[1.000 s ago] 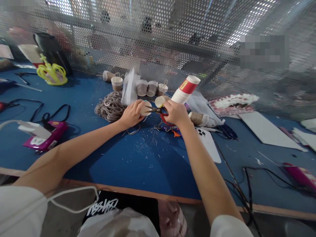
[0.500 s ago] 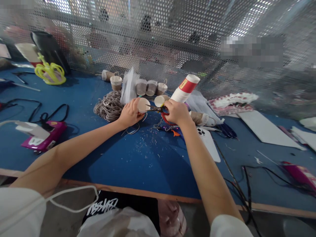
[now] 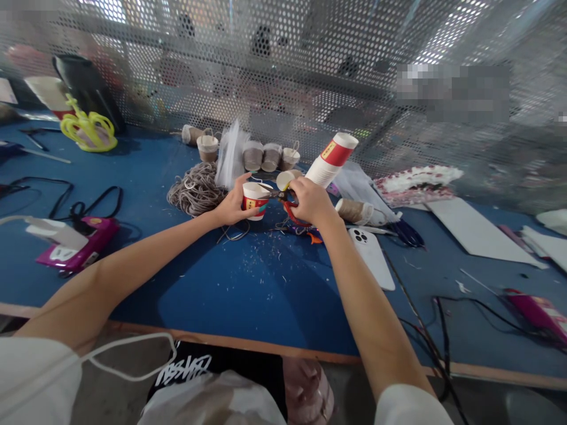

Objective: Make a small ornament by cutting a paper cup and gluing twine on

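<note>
My left hand (image 3: 234,203) grips a small red and white paper cup (image 3: 254,206) from its left side, the cup upright with its rim facing up. In my right hand (image 3: 309,199) are scissors with red handles (image 3: 294,213); their blades reach left over the cup's rim. Just behind the scissors lies another cup (image 3: 286,179), its round end toward me. A tilted stack of white paper cups (image 3: 330,162) with a red one on top stands behind my right hand. Left of my left hand sits a bundle of grey cord (image 3: 195,190).
Small wrapped cups (image 3: 253,156) line the back beside white mesh (image 3: 231,154). A white phone (image 3: 372,257) lies right of my right forearm. A magenta glue gun (image 3: 80,245) is on the left. Scraps dot the blue table (image 3: 248,307), and a perforated metal screen (image 3: 310,77) rises behind.
The cup in my left hand has tipped upright, so its red side now shows. My left fingers have spread around it, and my right hand with the scissors has shifted slightly left.
</note>
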Tool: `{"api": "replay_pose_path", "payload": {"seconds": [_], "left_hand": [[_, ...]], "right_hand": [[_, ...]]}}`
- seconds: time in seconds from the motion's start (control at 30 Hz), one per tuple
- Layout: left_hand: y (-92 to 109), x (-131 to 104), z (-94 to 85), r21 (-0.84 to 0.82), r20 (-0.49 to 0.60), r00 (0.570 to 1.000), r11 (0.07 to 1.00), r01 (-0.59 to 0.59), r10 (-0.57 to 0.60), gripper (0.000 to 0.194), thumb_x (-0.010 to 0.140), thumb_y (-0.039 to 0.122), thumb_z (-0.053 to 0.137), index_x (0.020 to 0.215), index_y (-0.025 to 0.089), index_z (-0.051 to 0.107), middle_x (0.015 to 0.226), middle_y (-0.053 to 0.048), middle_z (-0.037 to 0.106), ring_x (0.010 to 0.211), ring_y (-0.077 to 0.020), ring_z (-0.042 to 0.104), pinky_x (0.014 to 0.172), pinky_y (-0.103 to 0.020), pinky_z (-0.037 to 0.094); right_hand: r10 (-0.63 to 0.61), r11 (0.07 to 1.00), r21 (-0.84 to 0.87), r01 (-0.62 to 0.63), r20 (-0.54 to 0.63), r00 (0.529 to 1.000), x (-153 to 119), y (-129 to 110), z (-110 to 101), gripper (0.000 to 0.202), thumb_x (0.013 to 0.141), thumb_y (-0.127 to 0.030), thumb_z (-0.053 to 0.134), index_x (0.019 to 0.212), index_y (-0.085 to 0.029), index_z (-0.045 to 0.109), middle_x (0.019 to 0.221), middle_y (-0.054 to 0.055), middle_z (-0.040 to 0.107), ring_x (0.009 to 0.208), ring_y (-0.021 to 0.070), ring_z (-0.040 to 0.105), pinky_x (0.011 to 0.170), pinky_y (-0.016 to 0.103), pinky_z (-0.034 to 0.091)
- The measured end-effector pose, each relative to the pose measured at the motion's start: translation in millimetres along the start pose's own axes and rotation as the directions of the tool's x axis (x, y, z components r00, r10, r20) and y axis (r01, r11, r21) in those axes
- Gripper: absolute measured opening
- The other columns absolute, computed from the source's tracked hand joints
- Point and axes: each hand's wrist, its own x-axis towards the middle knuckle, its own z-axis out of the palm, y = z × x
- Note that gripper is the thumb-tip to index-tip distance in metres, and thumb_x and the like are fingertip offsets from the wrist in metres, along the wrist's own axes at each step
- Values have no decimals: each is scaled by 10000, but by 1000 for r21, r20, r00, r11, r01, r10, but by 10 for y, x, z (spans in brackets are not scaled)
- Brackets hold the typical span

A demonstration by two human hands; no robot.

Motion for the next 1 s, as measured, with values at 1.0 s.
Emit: {"api": "replay_pose_path", "payload": {"seconds": [1.0], "left_hand": [[2, 38, 11, -81, -69, 994, 994, 76, -82, 889, 666, 350, 747, 1368, 203, 222, 1167, -123, 552, 1066, -302, 624, 965, -496, 492]], "right_hand": [[81, 988, -138, -70, 73, 994, 51, -340, 7, 291, 820, -238, 500, 1027, -88, 639, 948, 175, 660, 796, 243, 539, 597, 343, 281]]}}
